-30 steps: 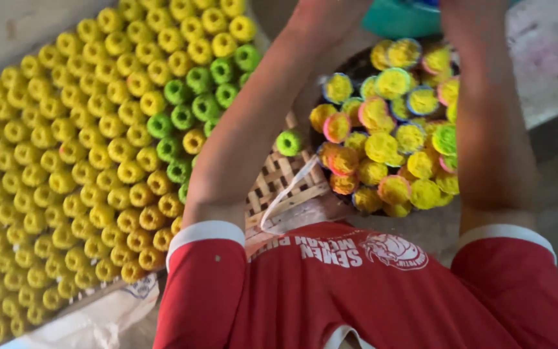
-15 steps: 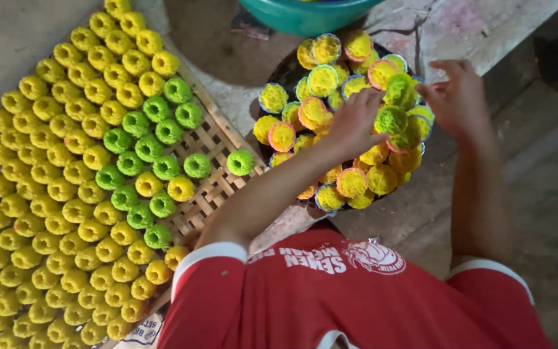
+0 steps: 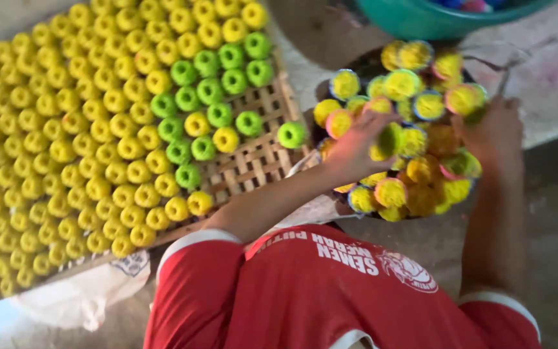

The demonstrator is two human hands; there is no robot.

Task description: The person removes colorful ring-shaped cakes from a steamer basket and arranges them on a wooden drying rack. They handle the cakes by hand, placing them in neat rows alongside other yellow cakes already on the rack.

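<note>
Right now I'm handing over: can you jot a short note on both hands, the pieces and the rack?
Left hand: in the pile of mixed-colour pieces, fingers closing on one; grip blurred.
Right hand: at the pile's far side, grip unclear.
Woven rack: mostly filled with yellow pieces, plus a band of green pieces.
One green piece sits at the rack's edge.
Left: the rack's bare corner.

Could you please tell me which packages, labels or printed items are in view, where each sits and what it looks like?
Sack: under the woven tray's near edge, bottom left; crumpled, white, with a dark round print.
Shirt print: on the red shirt, bottom centre; white lettering beside a round white emblem.
No signs or screens.
</note>
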